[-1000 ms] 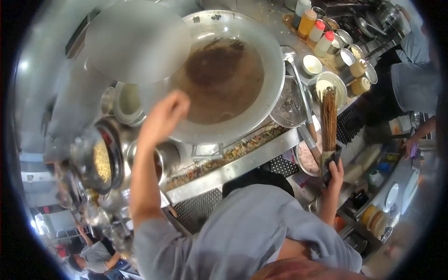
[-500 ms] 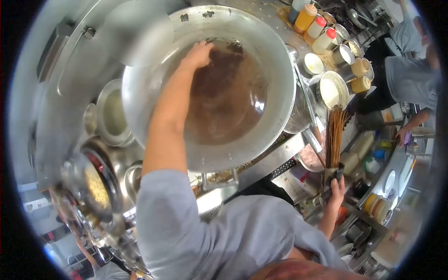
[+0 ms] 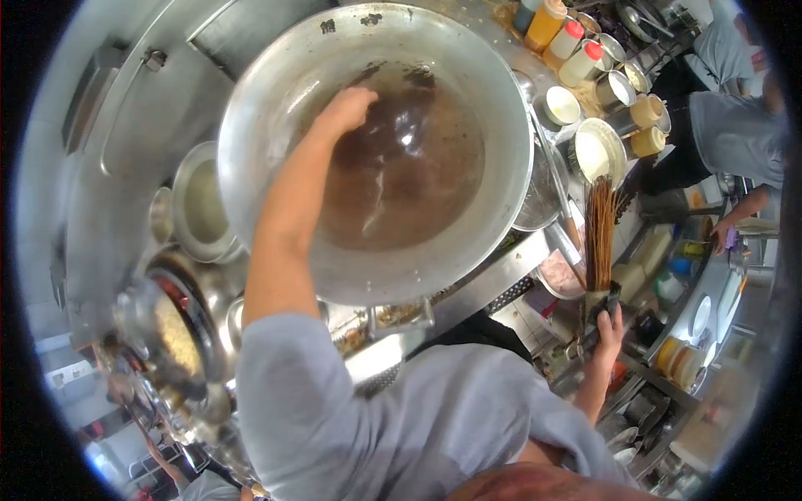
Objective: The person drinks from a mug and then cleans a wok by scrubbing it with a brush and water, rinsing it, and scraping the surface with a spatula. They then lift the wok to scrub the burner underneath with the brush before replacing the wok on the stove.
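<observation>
Around my left fingers (image 3: 364, 99), whose grip I can't tell from here, curves a smooth metal pan (image 3: 498, 167) of brown liquid (image 3: 409, 196); my right fingers (image 3: 612, 324) clasp a bristly brush (image 3: 598, 242).

Left arm (image 3: 288, 209) extended, right arm (image 3: 593, 391) held lower.
The left hand (image 3: 349, 109) is stretched forward; the right hand (image 3: 609, 336) is held out sideways, fingers (image 3: 603, 324) curled.

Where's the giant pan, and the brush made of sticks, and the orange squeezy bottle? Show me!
Giant pan (image 3: 384, 280): head view, on its bare inner wall, nearest the person.
Stick brush (image 3: 598, 250): head view, on its long brown bristles.
Orange squeezy bottle (image 3: 545, 27): head view, on its side.
</observation>
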Demonstrator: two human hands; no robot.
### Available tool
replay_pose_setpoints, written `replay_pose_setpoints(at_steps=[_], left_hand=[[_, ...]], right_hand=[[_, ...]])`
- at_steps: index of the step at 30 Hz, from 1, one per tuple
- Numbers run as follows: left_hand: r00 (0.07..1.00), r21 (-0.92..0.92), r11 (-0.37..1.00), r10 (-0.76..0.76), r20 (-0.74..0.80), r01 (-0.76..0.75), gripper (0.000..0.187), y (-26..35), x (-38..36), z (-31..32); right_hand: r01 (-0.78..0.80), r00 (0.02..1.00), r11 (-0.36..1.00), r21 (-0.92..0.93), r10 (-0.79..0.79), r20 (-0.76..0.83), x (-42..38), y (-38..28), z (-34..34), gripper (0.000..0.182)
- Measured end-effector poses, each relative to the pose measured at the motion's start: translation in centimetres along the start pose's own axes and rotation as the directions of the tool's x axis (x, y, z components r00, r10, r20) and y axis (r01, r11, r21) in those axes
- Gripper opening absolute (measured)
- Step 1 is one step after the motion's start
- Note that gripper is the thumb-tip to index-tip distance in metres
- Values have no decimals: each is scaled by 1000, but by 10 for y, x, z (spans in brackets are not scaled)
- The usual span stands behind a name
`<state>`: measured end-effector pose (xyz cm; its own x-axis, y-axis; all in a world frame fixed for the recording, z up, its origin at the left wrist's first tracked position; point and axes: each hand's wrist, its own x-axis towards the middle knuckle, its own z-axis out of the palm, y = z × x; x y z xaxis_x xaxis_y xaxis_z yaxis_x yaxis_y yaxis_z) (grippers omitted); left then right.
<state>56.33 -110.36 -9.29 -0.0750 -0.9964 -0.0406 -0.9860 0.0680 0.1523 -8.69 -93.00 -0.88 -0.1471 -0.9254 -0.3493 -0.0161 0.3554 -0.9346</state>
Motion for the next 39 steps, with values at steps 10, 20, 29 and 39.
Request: replay_pose_setpoints(at_steps=[10, 20, 29, 39], left_hand=[[996, -29, 999, 41, -74, -43, 26, 4, -21, -8], [996, -27, 997, 64, -57, -66, 21, 11, -38, -22], [981, -10, 993, 118, -155, -121, 19, 4, -52, -11], [974, -19, 989, 140, -178, -146, 23, 0, -67, -9]], right_hand=[[-41, 997, 999, 17, 39, 73, 2, 0, -3, 62], [-64, 997, 998, -6, 64, 29, 2, 16, -13, 63], [-10, 1000, 1000, -13, 10, 15, 1, 21, -11, 61], [22, 996, 999, -29, -19, 84, -7, 2, 6, 61]])
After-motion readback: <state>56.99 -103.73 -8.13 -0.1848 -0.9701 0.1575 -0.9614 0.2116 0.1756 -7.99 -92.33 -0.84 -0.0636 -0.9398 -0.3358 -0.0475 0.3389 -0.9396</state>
